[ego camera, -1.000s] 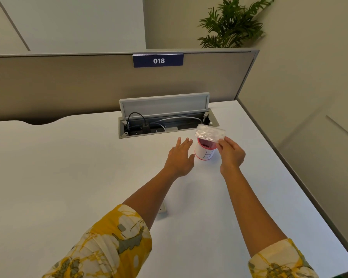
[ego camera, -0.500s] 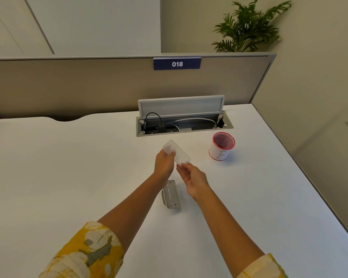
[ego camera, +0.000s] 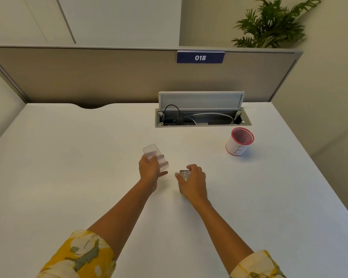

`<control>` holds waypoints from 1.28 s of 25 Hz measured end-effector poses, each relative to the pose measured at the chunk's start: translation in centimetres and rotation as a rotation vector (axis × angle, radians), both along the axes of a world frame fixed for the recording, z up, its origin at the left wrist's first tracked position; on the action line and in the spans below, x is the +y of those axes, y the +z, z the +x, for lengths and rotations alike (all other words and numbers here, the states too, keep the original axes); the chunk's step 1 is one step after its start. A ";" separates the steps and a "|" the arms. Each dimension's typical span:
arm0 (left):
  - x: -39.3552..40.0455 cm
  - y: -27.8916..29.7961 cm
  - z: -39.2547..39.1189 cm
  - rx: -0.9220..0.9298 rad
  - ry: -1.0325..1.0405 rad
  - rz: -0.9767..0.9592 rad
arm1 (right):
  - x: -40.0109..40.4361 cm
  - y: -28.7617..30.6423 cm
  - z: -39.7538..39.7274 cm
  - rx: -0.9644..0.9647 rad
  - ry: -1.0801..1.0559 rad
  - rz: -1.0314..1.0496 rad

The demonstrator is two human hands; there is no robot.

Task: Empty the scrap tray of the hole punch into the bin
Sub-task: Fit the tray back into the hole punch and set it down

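My left hand (ego camera: 150, 169) grips the clear tray (ego camera: 155, 156), fingers curled round its near end, raised above the desk (ego camera: 68, 177). My right hand (ego camera: 193, 182) is cupped over the punch (ego camera: 184, 174), fingers resting on it. The bin (ego camera: 239, 144) stands at two o'clock, well apart. The cable box (ego camera: 202, 117) lies open at twelve.

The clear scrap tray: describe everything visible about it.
The scrap tray is a small, shallow rectangular piece with rounded corners that looks like clear, slightly frosted plastic. No scraps can be made out in it. The left hand holds it by its near end, fingers showing through the plastic, its far end angled up and left above the white desk. It is apart from the hole punch and the bin.
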State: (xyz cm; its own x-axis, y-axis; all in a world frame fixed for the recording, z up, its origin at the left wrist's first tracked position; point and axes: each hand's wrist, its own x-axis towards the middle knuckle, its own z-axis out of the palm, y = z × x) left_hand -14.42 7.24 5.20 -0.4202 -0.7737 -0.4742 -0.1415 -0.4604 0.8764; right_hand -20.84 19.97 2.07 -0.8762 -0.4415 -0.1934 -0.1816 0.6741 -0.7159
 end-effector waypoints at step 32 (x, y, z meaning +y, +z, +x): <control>1.2 -2.4 4.2 0.244 -0.228 0.292 | -1.8 2.4 2.0 -0.511 0.003 -0.538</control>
